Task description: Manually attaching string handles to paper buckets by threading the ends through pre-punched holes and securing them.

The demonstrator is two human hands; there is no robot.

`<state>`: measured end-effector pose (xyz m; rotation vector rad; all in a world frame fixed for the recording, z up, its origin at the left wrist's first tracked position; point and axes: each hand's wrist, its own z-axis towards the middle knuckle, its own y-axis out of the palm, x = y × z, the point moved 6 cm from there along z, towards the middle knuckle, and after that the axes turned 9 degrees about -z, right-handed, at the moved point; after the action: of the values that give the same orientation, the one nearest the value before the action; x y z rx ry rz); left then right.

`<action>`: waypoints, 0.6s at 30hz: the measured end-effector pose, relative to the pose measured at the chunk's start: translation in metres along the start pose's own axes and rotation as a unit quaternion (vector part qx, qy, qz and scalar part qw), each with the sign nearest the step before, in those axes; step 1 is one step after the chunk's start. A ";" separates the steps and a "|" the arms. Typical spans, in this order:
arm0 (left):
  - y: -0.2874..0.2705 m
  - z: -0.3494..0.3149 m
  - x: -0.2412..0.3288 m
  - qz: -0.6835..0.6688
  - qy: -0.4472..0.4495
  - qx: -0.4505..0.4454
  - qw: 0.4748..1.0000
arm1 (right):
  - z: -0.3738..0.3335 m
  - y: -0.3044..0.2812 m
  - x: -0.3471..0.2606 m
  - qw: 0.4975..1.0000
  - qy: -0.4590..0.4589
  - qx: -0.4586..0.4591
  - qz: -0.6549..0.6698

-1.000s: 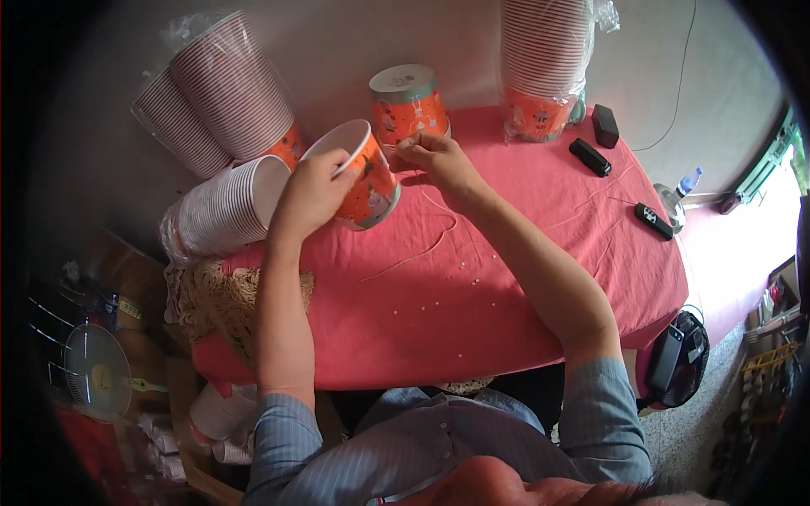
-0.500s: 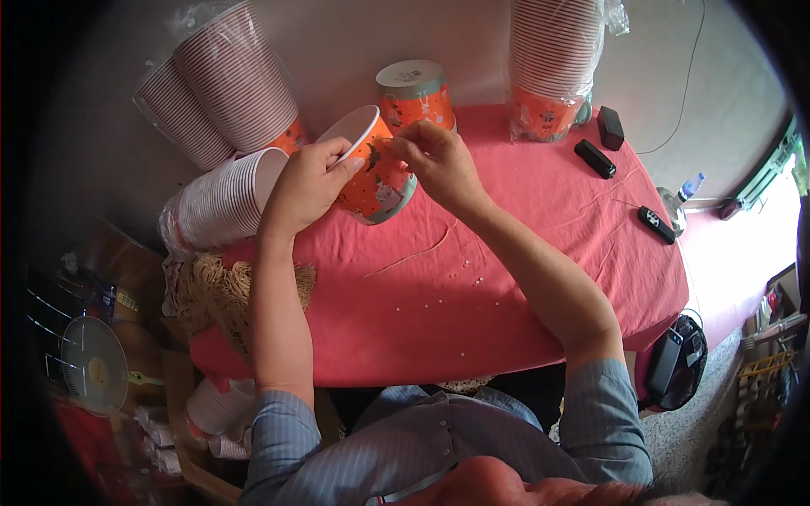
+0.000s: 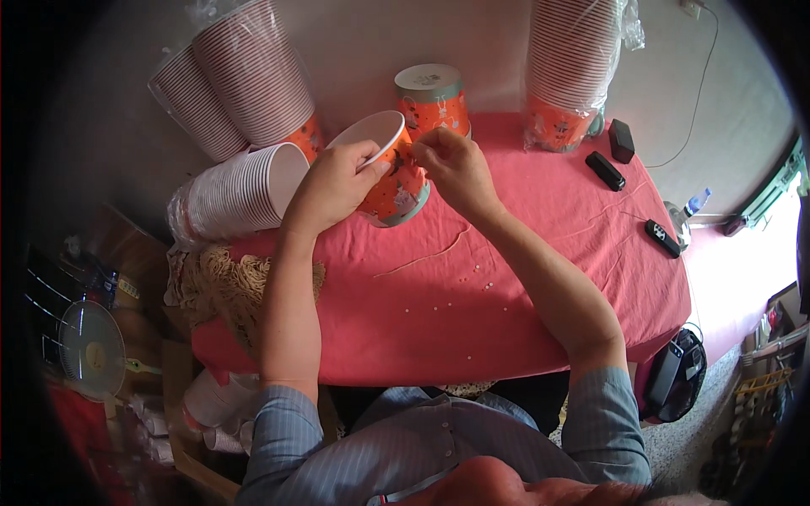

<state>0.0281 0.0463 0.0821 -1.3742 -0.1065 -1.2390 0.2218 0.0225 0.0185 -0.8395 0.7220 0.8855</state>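
My left hand (image 3: 333, 184) grips the orange bucket (image 3: 396, 196) by its rim, tilted, over the table (image 3: 540, 190). My right hand (image 3: 460, 169) is at the bucket's side, fingers bent; I cannot tell whether they pinch anything. A string (image 3: 429, 255) lies on the table, nearer me.

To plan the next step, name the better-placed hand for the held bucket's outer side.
Right hand, probably: it pinches close beside the orange bucket, while the left hand is occupied gripping the bucket.
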 end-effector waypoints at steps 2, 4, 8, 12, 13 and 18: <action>0.002 -0.001 0.001 0.003 0.005 0.007 1.000 | 0.000 0.002 0.002 1.000 0.009 -0.006 0.004; 0.002 -0.001 0.002 0.006 0.010 0.013 1.000 | 0.000 0.002 0.003 1.000 0.010 -0.009 0.008; 0.005 0.000 0.002 0.023 0.020 0.006 1.000 | 0.000 0.002 0.004 1.000 0.018 -0.010 0.000; 0.007 -0.001 0.003 0.053 0.020 0.001 0.998 | -0.003 0.000 -0.004 0.999 -0.019 0.018 -0.022; 0.007 -0.001 0.004 0.053 0.019 0.001 0.998 | -0.002 0.001 -0.003 0.999 -0.008 0.003 -0.040; 0.015 -0.002 0.005 0.093 -0.004 -0.025 0.995 | -0.002 0.005 0.010 0.996 0.013 -0.015 -0.083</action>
<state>0.0396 0.0378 0.0743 -1.3987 0.0468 -1.0875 0.2220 0.0265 0.0081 -0.9253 0.6522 0.7400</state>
